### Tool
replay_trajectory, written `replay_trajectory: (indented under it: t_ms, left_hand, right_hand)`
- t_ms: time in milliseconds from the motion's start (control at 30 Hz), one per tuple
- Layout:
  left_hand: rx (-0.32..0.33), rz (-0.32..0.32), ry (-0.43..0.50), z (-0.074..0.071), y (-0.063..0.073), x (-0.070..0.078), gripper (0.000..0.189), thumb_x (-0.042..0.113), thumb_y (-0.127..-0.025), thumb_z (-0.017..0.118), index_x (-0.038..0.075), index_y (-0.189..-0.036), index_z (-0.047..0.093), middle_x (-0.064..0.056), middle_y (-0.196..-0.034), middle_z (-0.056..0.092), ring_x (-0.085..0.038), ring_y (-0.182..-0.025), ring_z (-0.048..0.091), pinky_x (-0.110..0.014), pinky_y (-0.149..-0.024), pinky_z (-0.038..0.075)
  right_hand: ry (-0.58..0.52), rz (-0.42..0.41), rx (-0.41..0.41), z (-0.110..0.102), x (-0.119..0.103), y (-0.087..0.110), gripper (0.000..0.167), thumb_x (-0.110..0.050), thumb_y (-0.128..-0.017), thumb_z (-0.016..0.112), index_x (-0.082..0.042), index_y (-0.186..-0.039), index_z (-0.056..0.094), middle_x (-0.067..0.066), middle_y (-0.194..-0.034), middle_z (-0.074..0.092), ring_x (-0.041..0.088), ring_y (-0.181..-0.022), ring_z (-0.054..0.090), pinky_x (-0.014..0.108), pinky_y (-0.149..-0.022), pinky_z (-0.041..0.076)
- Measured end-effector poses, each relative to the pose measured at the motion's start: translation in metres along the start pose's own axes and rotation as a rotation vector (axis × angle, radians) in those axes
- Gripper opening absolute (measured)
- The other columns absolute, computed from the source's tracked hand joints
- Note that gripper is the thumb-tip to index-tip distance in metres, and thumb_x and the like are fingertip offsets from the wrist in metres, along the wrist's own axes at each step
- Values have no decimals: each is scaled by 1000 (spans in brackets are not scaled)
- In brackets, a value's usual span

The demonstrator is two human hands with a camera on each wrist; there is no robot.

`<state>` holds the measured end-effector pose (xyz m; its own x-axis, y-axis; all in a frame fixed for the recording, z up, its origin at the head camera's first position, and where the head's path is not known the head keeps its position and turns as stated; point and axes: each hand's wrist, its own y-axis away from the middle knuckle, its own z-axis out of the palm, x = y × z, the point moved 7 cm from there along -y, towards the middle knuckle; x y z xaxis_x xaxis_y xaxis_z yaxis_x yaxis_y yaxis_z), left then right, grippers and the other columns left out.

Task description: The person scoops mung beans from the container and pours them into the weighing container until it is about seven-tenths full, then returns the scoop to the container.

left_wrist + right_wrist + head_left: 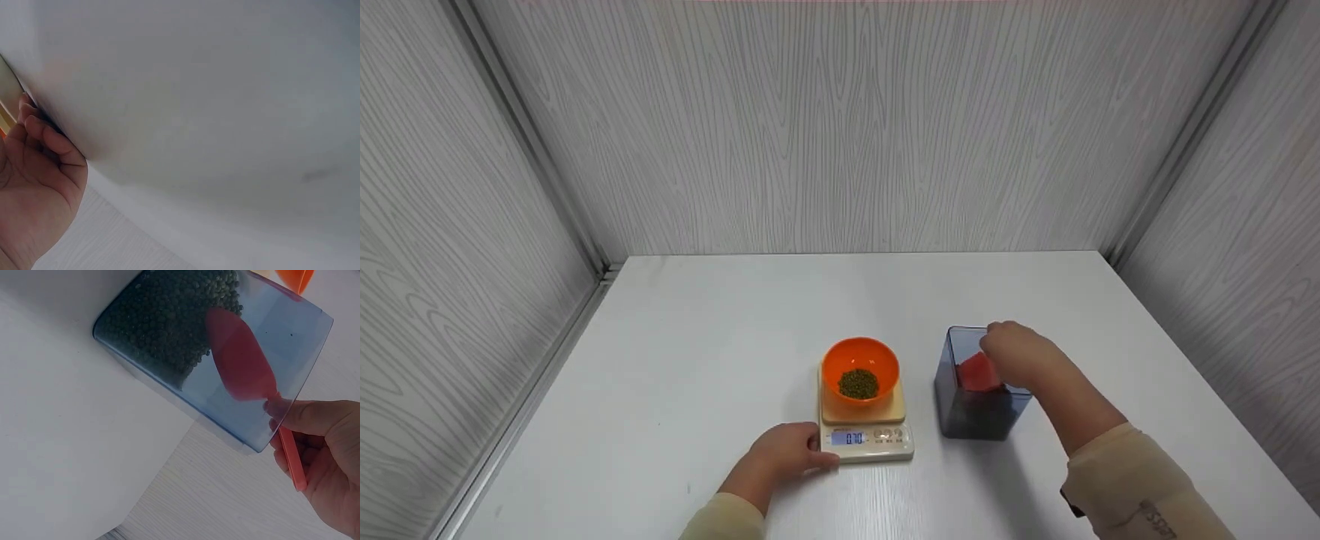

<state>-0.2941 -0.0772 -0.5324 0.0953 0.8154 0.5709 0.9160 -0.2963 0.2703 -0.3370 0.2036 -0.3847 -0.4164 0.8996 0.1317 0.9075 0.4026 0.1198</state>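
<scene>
On the white table stands a cream kitchen scale [877,452] with a lit display. It bears an orange bowl [861,349] that has a small heap of green beans [858,385] at its bottom. My left hand [786,448] grips the scale's front left corner, thumb along the front edge. Right of the scale is a clear bluish container [971,421], partly filled with dark green beans [163,329]. A red scoop [242,360] is inside it, its tip against the beans. My right hand [326,450] holds the scoop's handle at the container's rim.
Grey wood-grain panels [840,135] enclose the table [697,337] at the back and both sides. The container's tall walls surround the scoop's head. A sleeve [1140,480] covers the right forearm.
</scene>
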Motion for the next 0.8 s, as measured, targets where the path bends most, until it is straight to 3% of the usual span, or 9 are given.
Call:
replay_trajectory:
  t_ms: [367,633,800]
  left_hand:
    - [-3,0,-15,0,0,0,41,51,-73,69,16,-72,48,2,-64,43,-16,-66,44,-32,-60,32]
    - [-5,0,-9,0,0,1,41,51,-73,69,15,-72,48,2,-64,43,-16,-66,44,-32,-60,32]
    - [-4,-15,-6,0,1,1,41,51,-72,70,16,-72,49,2,-64,43,-16,-68,45,-33,-62,32]
  right_hand:
    - [15,-3,-48,15,-14,-13,19,-2,-75,67,-3,-94,65,15,-93,59,27,-83,55,43,-80,48]
    - [40,-31,0,19,-22,-17,14,0,-77,64,-2,-91,65,15,-90,59,26,-78,55,42,-80,47]
    - [9,-47,28,22,-24,-18,4,-5,-79,61,-2,-81,63,14,-82,57,25,-73,51,41,-73,47]
